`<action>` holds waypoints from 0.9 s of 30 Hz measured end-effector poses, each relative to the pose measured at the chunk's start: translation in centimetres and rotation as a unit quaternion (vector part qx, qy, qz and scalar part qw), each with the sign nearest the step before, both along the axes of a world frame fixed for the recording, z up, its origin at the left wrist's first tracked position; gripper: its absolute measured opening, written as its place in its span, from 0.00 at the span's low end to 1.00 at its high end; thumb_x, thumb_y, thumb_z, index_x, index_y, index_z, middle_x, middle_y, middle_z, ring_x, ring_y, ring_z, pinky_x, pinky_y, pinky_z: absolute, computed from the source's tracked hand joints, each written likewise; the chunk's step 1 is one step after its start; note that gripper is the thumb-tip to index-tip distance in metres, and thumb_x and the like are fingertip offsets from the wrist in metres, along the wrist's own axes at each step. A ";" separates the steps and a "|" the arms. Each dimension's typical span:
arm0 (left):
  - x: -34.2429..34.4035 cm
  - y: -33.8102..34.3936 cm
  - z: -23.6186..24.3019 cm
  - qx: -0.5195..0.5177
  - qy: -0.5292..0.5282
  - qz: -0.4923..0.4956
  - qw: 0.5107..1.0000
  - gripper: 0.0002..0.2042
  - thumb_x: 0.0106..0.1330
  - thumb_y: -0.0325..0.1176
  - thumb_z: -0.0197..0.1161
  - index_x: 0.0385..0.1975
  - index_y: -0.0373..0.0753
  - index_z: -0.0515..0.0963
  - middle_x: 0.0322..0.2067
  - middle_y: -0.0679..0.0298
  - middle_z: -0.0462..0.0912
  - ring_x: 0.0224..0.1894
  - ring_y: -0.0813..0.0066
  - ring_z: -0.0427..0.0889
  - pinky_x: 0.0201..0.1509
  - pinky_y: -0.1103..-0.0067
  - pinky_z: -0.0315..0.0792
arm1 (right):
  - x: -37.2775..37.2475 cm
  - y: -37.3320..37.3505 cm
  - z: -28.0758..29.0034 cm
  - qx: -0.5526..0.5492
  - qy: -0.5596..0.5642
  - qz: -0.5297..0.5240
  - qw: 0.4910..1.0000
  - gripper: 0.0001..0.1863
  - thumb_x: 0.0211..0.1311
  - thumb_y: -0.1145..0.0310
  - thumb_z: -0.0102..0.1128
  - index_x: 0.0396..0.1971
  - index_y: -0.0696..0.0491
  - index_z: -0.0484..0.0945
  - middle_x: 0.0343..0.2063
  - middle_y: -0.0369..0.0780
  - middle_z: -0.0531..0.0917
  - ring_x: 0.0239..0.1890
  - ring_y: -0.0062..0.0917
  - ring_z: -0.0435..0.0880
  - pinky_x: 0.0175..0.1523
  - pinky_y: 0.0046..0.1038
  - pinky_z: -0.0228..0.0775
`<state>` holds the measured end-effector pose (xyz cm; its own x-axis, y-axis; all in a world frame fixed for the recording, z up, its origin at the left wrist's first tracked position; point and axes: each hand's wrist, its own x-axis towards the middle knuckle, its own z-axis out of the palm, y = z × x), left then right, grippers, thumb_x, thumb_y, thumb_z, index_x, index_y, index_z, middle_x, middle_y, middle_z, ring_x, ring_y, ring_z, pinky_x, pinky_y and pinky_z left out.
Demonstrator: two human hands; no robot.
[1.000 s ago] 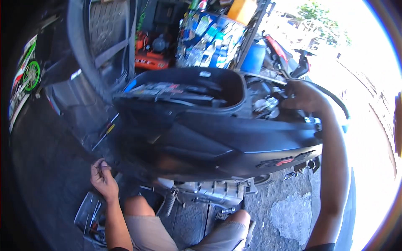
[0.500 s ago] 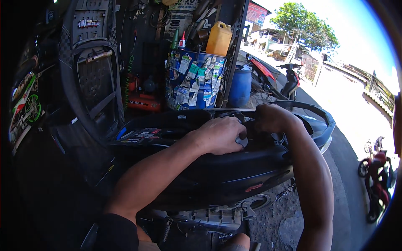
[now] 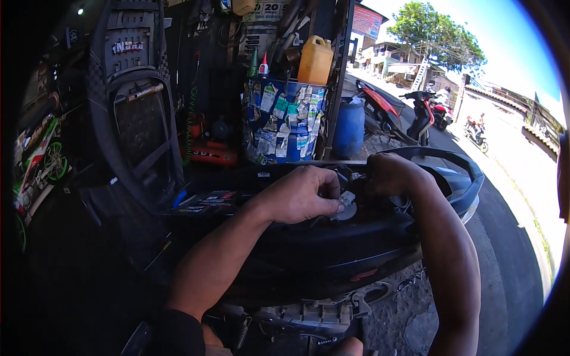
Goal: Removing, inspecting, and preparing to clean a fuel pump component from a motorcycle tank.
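Observation:
A black scooter body (image 3: 332,255) lies across my view with its seat (image 3: 130,148) raised at the left and its storage well (image 3: 208,202) uncovered. My left hand (image 3: 306,193) is closed, thumb and forefinger on a small pale grey fitting (image 3: 347,207) in the opening behind the well. Just right of it, my right hand (image 3: 395,175) has curled fingers down among the parts, near the rear grab rail (image 3: 472,175); what they grip is hidden.
Beyond stand a label-covered drum (image 3: 282,121) with a yellow jug (image 3: 313,59), a blue barrel (image 3: 348,127) and a red compressor (image 3: 214,154). Parked scooters (image 3: 418,113), a road and distant riders (image 3: 475,129) are at right; a green-wheeled bike (image 3: 53,160) is at far left.
My left hand rose from low left beside the body to the opening, then shifted slightly left. My right hand stayed there. A red motorbike at lower right has left view; riders show farther up the road.

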<state>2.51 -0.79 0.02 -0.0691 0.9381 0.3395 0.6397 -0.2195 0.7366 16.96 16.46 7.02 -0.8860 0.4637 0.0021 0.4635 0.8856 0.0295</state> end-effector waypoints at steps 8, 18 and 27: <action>2.3 0.0 -0.1 0.036 0.144 0.017 0.989 0.11 0.60 0.32 0.66 0.39 0.33 0.85 0.34 0.56 0.86 0.38 0.65 0.86 0.47 0.73 0.76 | -0.1 0.3 0.0 -0.007 -0.021 -0.005 1.000 0.25 0.48 0.60 0.66 0.42 0.63 0.81 0.37 0.53 0.86 0.41 0.42 0.87 0.47 0.38 0.78; 5.4 -1.1 0.0 -0.016 0.245 0.092 0.965 0.16 0.65 0.40 0.62 0.44 0.35 0.83 0.34 0.51 0.86 0.39 0.55 0.86 0.50 0.65 0.77 | -0.2 0.7 -0.2 -0.019 -0.007 -0.008 1.000 0.23 0.49 0.61 0.64 0.41 0.64 0.81 0.36 0.53 0.86 0.39 0.40 0.87 0.42 0.38 0.79; 8.3 -2.0 -1.9 0.027 0.339 0.192 0.921 0.23 0.68 0.50 0.60 0.52 0.36 0.78 0.45 0.48 0.81 0.50 0.52 0.81 0.54 0.60 0.76 | -0.4 1.5 -0.5 0.043 -0.072 0.034 0.996 0.21 0.51 0.54 0.65 0.33 0.59 0.87 0.32 0.49 0.87 0.35 0.38 0.87 0.41 0.36 0.78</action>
